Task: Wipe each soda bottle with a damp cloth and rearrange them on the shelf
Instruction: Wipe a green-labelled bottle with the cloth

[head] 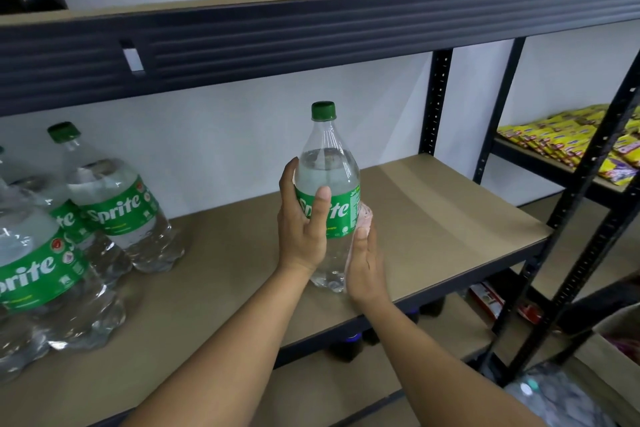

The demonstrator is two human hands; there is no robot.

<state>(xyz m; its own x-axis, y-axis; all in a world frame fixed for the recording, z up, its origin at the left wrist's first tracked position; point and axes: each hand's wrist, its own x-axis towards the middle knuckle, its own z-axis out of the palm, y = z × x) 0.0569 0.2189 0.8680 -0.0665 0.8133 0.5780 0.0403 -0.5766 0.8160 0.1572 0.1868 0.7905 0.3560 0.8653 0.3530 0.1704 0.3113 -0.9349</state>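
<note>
A clear Sprite bottle with a green cap and green label is held upright just above the front edge of the brown shelf board. My left hand grips its left side, thumb across the label. My right hand presses a pale pink cloth against the bottle's lower right side; most of the cloth is hidden behind the hand. Three more Sprite bottles stand grouped at the shelf's left end.
A dark metal shelf beam runs overhead. Black uprights stand to the right. Yellow snack packets fill the neighbouring shelf. Dark bottles sit on the shelf below, and a cardboard box stands at lower right.
</note>
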